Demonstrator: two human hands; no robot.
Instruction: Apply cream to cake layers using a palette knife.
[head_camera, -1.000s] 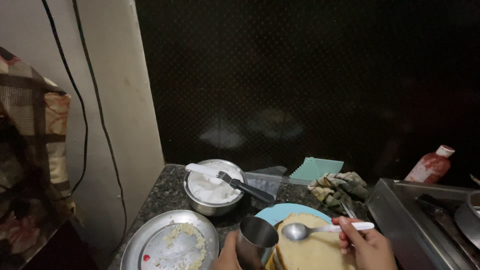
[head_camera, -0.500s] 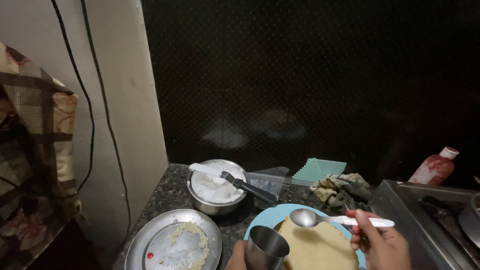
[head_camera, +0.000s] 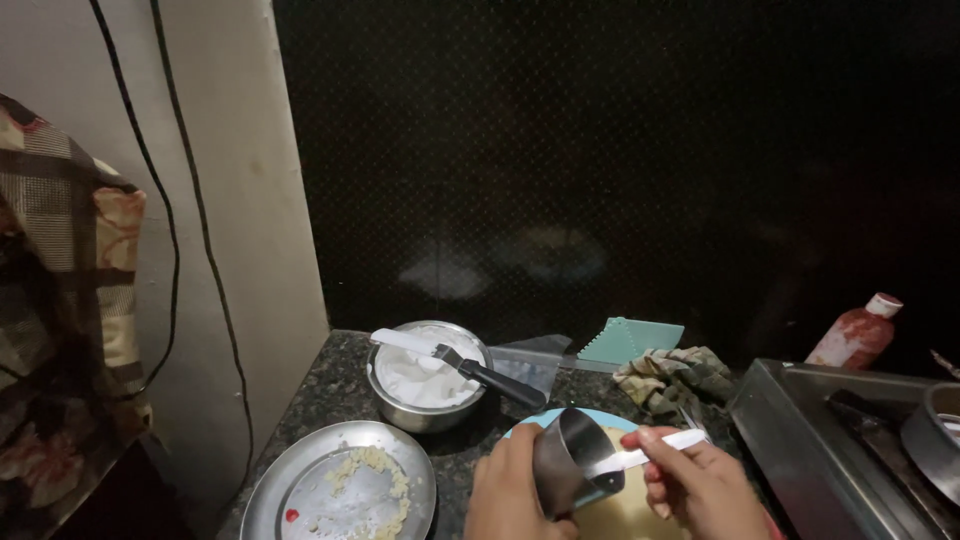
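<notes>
Far left: a plaid cloth (head_camera: 60, 290) hangs against the pale wall, with two black cables (head_camera: 190, 230) running down beside it.

On the dark speckled bench (head_camera: 330, 390), front left, sits a round steel plate (head_camera: 340, 485) carrying pale crumbs and one small red speck. Just behind it stands a steel bowl (head_camera: 425, 378) of white cream, with a black-handled spatula (head_camera: 460, 362) resting across its rim, blade in the cream.

Centre front: the left hand (head_camera: 510, 490) is closed around a small steel cup (head_camera: 572, 462), holding it tilted with its mouth turned toward the right. The cup is above a light blue plate (head_camera: 540, 425), which holds a pale round flat cake (head_camera: 625, 515); only part of each shows beneath the hands.

The right hand (head_camera: 700, 485) pinches the white handle of a spoon (head_camera: 640, 455), whose bowl end reaches into the mouth of the cup. The spoon's bowl is hidden inside it.

Behind the hands lie a clear plastic bag (head_camera: 530, 362), a teal scraper (head_camera: 630, 340) with a toothed edge, and a crumpled rag (head_camera: 675, 375).

Right: a steel stove (head_camera: 800, 430) with a pan (head_camera: 935, 430) at the frame edge. Behind it stands a reddish bottle (head_camera: 858, 335) with a white cap.
</notes>
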